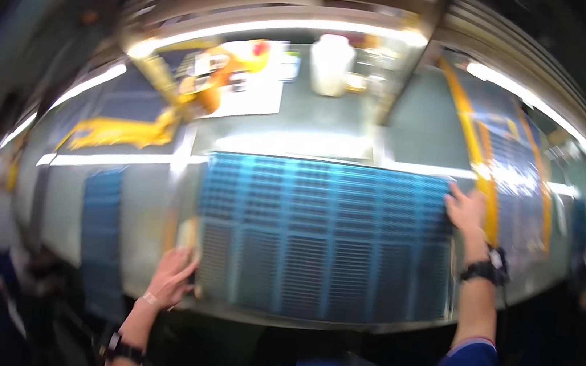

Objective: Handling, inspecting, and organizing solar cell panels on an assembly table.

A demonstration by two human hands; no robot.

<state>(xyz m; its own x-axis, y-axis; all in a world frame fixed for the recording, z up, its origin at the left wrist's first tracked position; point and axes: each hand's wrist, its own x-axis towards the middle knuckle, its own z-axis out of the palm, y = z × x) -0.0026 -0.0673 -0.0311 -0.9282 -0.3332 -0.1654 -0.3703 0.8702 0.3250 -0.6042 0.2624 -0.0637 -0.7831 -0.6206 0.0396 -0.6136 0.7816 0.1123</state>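
A wide blue panel (328, 238) with a grid of fine lines and darker blocks lies on the bench in front of me. My left hand (171, 278) is at its lower left corner, fingers bent at the edge beside a pale strip (190, 236). At the panel's upper right edge is my right hand (467, 210), its fingertips touching the side and its fingers partly apart. Motion blur softens both hands, and the undersides of their fingers are hidden.
A narrower blue strip (101, 211) lies left of the panel. Yellow-edged frames (124, 131) stand to the left and right. Behind are a white sheet with orange items (247, 79) and a pale container (331, 65). An upright post (416, 59) rises behind.
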